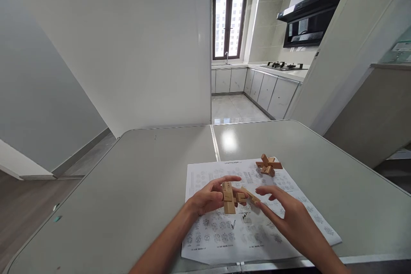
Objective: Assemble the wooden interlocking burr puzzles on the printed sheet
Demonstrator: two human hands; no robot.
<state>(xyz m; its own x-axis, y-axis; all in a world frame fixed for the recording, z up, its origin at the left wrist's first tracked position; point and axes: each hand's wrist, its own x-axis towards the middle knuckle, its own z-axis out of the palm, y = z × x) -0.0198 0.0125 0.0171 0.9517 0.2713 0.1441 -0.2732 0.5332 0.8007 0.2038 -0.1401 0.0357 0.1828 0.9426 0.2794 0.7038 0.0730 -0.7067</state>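
My left hand [208, 198] is closed around a partly joined wooden burr puzzle [228, 199], made of several light notched sticks crossing one another. One stick stands lengthwise, and a notched end juts out to the right. Just right of this cluster is a separate slim wooden stick [249, 195], lying at a slant. My right hand [284, 207] has its index finger and thumb spread apart, and the thumb tip meets the near end of that stick. Whether the stick's far end touches my left fingers is hard to tell.
Beneath both hands a large printed sheet [218, 237] with rows of small diagrams lies on the grey table [144, 205]. A darker assembled wooden puzzle [268, 165] sits on its far right corner. A seam strip [215, 143] crosses the table. Beyond are a wall and a kitchen.
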